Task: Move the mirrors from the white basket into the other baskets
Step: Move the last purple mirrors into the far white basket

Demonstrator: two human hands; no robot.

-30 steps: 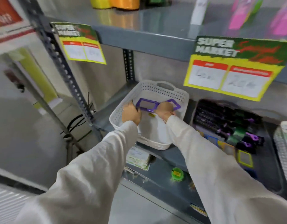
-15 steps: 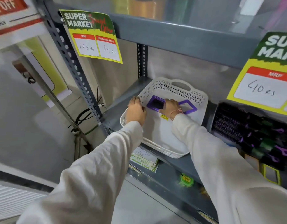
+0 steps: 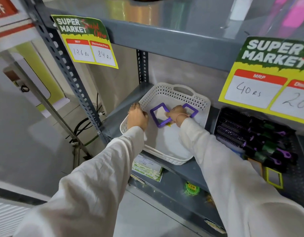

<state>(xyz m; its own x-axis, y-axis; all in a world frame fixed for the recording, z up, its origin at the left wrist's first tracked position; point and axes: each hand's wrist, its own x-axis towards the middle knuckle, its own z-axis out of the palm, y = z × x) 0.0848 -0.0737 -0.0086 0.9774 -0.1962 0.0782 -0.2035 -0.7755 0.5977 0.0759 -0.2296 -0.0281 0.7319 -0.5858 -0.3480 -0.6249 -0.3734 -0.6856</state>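
Note:
A white perforated basket point(image 3: 178, 95) sits on the grey shelf. Inside it lie two purple-framed square mirrors: one point(image 3: 160, 115) near the middle and another point(image 3: 190, 109) to its right, partly behind my wrist. My right hand point(image 3: 176, 114) reaches into the basket and its fingers close on the right edge of the middle mirror. My left hand point(image 3: 137, 117) rests on the basket's left rim, gripping it. A dark basket point(image 3: 300, 178) at the right holds several hair brushes and a yellow-framed mirror point(image 3: 274, 177).
The upper shelf's edge point(image 3: 165, 38) hangs low above the basket, with price cards point(image 3: 86, 41) clipped to it. A perforated steel upright point(image 3: 67, 65) stands to the left. A lower shelf point(image 3: 173, 190) holds a green item and a card.
The view has shifted closer to the shelf. My right hand has slid a little onto the middle purple mirror's edge. My left hand stays on the basket's rim.

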